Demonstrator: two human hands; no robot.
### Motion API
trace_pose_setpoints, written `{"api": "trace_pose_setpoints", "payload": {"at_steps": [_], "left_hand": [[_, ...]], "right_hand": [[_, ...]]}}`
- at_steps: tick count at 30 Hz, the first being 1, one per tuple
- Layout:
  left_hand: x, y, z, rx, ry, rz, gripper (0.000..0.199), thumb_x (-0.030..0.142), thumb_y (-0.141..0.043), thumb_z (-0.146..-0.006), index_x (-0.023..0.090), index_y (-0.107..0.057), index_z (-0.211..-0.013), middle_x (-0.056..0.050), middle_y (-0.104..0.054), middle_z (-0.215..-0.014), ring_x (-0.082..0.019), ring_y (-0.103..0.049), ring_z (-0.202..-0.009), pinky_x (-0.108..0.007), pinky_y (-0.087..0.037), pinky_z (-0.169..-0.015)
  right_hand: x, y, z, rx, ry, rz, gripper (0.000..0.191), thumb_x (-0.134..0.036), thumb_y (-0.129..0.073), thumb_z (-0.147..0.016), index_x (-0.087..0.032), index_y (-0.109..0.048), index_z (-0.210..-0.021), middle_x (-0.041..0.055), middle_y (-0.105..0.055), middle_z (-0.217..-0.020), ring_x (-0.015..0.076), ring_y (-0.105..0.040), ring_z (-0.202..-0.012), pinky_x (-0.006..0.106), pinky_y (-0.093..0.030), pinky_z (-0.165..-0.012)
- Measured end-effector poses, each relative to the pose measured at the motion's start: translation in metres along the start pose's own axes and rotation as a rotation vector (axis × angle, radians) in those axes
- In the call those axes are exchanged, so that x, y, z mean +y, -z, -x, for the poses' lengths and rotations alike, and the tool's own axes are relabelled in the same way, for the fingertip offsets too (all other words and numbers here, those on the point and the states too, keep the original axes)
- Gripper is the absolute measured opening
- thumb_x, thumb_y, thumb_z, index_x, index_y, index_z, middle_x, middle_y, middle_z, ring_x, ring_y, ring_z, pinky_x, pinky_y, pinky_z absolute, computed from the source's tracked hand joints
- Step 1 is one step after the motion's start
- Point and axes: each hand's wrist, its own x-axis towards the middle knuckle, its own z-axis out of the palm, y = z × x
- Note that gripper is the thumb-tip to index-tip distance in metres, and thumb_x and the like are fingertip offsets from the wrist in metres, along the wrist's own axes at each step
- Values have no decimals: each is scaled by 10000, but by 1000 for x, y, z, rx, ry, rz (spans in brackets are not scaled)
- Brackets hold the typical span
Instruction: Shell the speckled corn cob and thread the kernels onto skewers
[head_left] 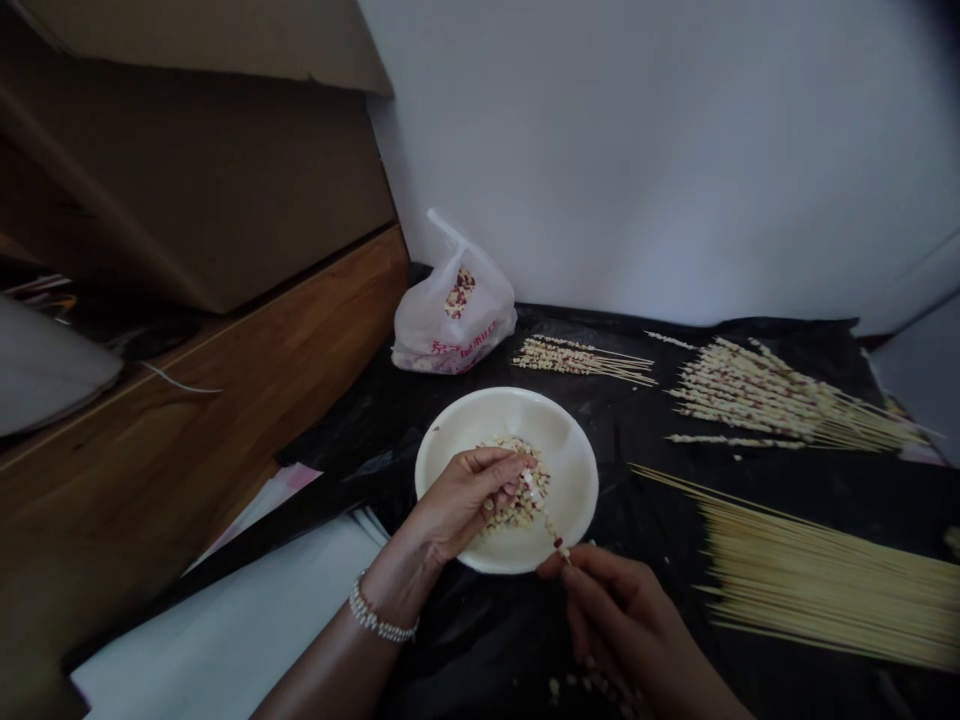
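Note:
A white bowl [433,450] holds loose pale and dark-red kernels [517,515]. Over the bowl, my left hand [480,495] is closed in a pinch at the upper end of a skewer; small pieces may be in its curled fingers, but I cannot make them out. At the bowl's near right rim, my right hand [619,610] grips the threaded skewer [557,542] between thumb and fingers. Pale pieces and a dark-red one show on the skewer between my hands. A beaded bracelet circles my left wrist.
Behind the bowl stands a plastic bag [457,320] of kernels. Threaded skewers [750,395] lie at the back right, a smaller bunch [574,358] beside the bag. Bare sticks [825,575] lie at right on black sheeting. A cardboard box [225,190] is at upper left.

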Motion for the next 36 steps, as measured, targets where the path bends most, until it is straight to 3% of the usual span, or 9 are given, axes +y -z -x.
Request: {"api": "trace_pose_setpoints", "payload": {"at_steps": [4, 6, 9, 12, 17, 23, 28, 30, 36], "left_hand": [[4, 1, -4, 117, -29, 242, 176, 108, -743, -793, 101, -761, -968, -51, -679, -786, -79, -615, -696, -154, -516, -672], [7, 3, -6, 179, -16, 346, 305, -79, -597, -752, 100, -742, -951, -94, -715, -946, -131, -679, -885, -213, -550, -842], [9, 7, -8, 215, 24, 396, 571, -194, -422, -622, 102, -716, -1011, -124, -708, -1153, -190, -665, -1119, -307, -507, -1033], [10, 8, -8, 222, 56, 398, 568, -190, -423, -667, 78, -686, -1092, -158, -690, -1226, -225, -632, -1212, -349, -469, -1099], [11, 2, -7, 267, 30, 411, 310, -79, -505, -850, 17, -655, -1103, -198, -724, -1096, -217, -710, -1069, -246, -576, -929], [15, -1, -6, 325, 42, 468, 184, 52, -477, -962, 49, -660, -985, -110, -722, -861, -128, -732, -747, -183, -616, -686], [14, 5, -5, 198, 40, 460, 186, 167, -522, -979, 79, -663, -894, 24, -543, -609, -17, -497, -425, -91, -404, -375], [13, 6, -5, 160, 7, 454, 180, 173, -527, -979, 77, -678, -968, 39, -509, -602, -8, -460, -419, -86, -374, -372], [15, 6, -6, 206, -40, 428, 237, 75, -478, -974, 51, -682, -1094, -46, -643, -764, -51, -620, -610, -117, -536, -562]], "right_hand": [[7, 2, -1, 31, 7, -23, 456, -590, -548, -935, -174, -711, -1026, -43, -541, -477, 77, -345, -400, 216, -220, -427], [8, 3, -2, 22, 11, -20, 446, -584, -547, -939, -178, -710, -1031, -42, -550, -482, 77, -347, -393, 217, -219, -423], [7, 5, -2, 24, 8, -15, 438, -581, -551, -939, -180, -709, -1014, -44, -552, -488, 77, -362, -403, 216, -234, -436], [4, 6, -2, 14, 2, -8, 452, -594, -549, -935, -175, -705, -998, -44, -554, -492, 77, -380, -413, 213, -245, -442], [4, 5, -1, -11, -8, -5, 477, -620, -553, -920, -168, -693, -972, -46, -548, -485, 63, -369, -400, 201, -231, -427], [5, 3, -1, 3, -10, -9, 489, -652, -554, -897, -188, -698, -954, -44, -545, -482, 60, -354, -364, 196, -202, -385], [1, 3, -2, -29, -39, -10, 496, -661, -557, -892, -190, -696, -960, -47, -537, -480, 66, -363, -374, 198, -226, -390], [1, 3, -1, -34, -39, -10, 495, -659, -553, -895, -193, -700, -973, -44, -543, -483, 67, -358, -377, 202, -218, -392], [0, 1, 0, -35, 7, 28, 490, -657, -556, -894, -196, -721, -915, -35, -530, -466, 70, -368, -428, 212, -242, -440]]}}
